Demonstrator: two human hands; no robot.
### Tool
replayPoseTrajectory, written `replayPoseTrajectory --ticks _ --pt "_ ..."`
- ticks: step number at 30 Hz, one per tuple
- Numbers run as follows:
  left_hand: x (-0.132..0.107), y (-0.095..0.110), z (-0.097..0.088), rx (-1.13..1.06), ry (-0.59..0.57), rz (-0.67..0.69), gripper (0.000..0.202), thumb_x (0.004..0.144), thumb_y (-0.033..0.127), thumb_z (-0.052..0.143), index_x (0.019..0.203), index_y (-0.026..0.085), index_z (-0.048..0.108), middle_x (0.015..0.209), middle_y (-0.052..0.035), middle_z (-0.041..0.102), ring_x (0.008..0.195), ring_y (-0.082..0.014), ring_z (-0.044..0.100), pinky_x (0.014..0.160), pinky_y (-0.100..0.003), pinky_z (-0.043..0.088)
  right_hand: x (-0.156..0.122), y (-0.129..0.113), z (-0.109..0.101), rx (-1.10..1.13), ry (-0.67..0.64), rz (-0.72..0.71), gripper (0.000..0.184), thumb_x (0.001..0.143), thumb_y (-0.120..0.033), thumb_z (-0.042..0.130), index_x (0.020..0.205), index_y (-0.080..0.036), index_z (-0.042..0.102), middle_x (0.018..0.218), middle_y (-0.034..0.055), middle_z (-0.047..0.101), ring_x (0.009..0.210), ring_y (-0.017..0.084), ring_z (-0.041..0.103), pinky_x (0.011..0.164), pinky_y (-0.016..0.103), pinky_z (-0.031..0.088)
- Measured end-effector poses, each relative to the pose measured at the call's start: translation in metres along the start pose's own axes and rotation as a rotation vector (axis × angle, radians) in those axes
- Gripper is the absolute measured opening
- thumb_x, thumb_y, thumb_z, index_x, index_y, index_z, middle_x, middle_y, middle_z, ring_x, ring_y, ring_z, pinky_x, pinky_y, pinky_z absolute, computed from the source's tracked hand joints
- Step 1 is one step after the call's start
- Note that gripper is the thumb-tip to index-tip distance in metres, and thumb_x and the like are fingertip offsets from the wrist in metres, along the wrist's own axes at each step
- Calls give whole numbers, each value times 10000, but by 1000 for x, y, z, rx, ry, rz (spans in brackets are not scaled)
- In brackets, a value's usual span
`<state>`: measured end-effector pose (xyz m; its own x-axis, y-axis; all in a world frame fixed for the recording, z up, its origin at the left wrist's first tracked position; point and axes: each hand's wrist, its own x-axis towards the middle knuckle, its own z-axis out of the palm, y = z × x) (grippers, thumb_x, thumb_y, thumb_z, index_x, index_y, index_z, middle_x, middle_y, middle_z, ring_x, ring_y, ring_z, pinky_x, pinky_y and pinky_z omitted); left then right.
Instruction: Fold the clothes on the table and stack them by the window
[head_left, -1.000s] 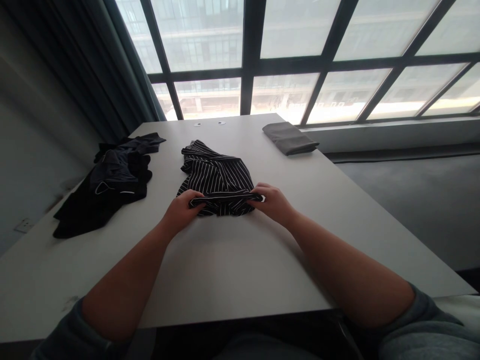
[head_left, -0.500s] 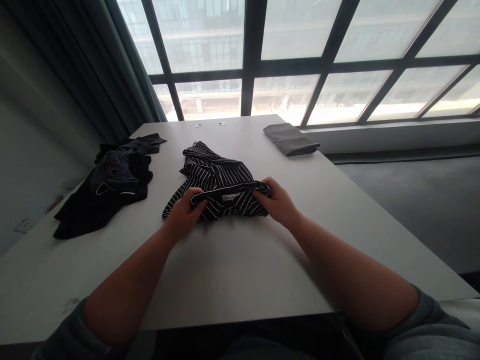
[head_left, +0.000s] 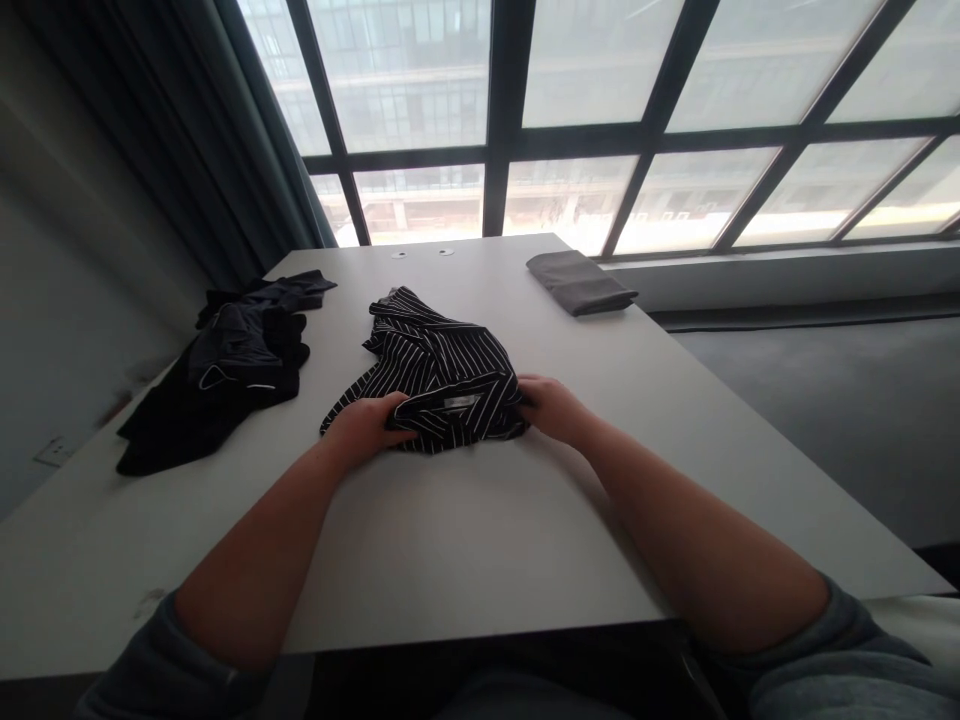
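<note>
A black shirt with white stripes point(head_left: 442, 350) lies crumpled on the table, its collar opening and a pale label facing me. My left hand point(head_left: 369, 428) is closed on the left end of the collar, thumb below and fingers above. At the right end, my right hand point(head_left: 553, 408) grips the shirt's edge, with its fingertips partly hidden by the cloth. The far part of the shirt spreads loosely away from me, bunched in folds.
A heap of dark clothes point(head_left: 217, 385) with a white drawstring lies on the left of the white table point(head_left: 465, 540). Near the right edge rests a folded grey cloth point(head_left: 581, 282). Windows point(head_left: 577, 195) stand behind the table, and a dark curtain point(head_left: 247, 130) hangs at the left.
The collar has been lowered toward the table and its front edge lies flatter. My right hand has moved slightly down, round the shirt's right edge; my left hand still holds the left end.
</note>
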<state>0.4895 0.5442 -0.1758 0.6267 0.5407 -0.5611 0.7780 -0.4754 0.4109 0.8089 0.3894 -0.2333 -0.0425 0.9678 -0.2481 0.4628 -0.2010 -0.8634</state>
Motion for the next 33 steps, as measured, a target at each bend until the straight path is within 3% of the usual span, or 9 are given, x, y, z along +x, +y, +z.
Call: replayPoseTrajectory --ticks 2,4,7,11,15,19,23,27,33 --pt "1 -3 -3 52 99 -58 189 888 361 667 1044 273 729 1051 -44 786 986 -301 730 800 -351 508 2 4 -1 -72 272 5 145 735 -113 534 761 -222 626 884 52 644 818 213 599 798 340 498" --pt "3 -6 -4 44 216 -130 242 878 246 598 1077 266 735 1156 -58 778 1072 -303 715 856 -358 512 3 8 -2 -100 487 42 157 724 -101 512 767 -232 586 903 60 599 843 221 578 811 351 494" --pt "4 -8 -5 15 305 -217 298 885 209 541 1130 245 706 1164 -77 765 1078 -296 702 869 -359 505 5 17 -5 -93 689 73 142 747 -119 499 790 -241 558 946 68 581 911 233 573 861 367 490" --pt "7 -9 1 45 312 -315 221 944 240 472 1082 228 645 1081 -99 745 991 -297 693 804 -363 488 8 33 -5 -5 788 225 108 756 -176 492 827 -245 537 882 43 600 861 226 564 825 363 469" --pt "14 -15 15 13 358 -284 194 955 236 441 1051 224 609 1095 -117 708 1049 -299 669 888 -384 499 9 48 -5 142 785 468 94 760 -259 506 846 -245 540 756 5 587 726 207 532 737 346 435" --pt "15 -18 24 -150 448 -215 186 940 213 430 1031 236 592 1105 -100 693 1070 -265 659 952 -375 510 5 46 -2 260 826 436 151 763 -343 534 884 -258 503 773 -5 572 735 199 529 720 327 449" --pt "3 -13 22 -293 462 -179 222 984 272 416 1132 254 581 985 -50 727 909 -242 692 834 -349 518 1 28 3 465 776 480 298 802 -513 538 936 -284 402 680 -56 480 617 186 497 586 298 432" --pt "-15 -11 14 -182 422 -146 228 999 309 419 1113 258 609 942 -56 745 857 -256 711 765 -337 491 -12 4 -8 512 573 516 492 755 -677 663 934 -271 451 646 -71 503 560 164 478 530 284 409" --pt "-44 -21 -26 189 247 -155 285 1022 364 397 1079 248 651 913 -98 762 855 -298 734 702 -332 434 -43 -22 -60 315 115 293 513 684 -519 869 1045 -217 663 731 -37 651 635 159 560 590 282 463"
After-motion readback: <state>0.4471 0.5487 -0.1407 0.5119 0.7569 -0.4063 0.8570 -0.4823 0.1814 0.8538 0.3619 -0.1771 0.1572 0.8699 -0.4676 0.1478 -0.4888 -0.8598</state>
